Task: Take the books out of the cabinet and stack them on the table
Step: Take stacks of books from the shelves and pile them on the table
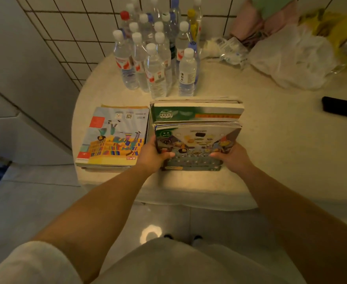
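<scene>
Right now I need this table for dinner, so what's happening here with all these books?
A person is stacking books on the round table. Both the left hand and right hand grip a bundle of books, resting on a pile with a green-covered book. Another stack lies just left, water bottles behind.

Non-task clutter: a cluster of clear water bottles point(158, 56) stood upright at the back by the tiled wall point(66, 33), crumpled white plastic bags point(291, 58) lay to their right, a black flat object point(341, 107) sat near the right edge.
</scene>
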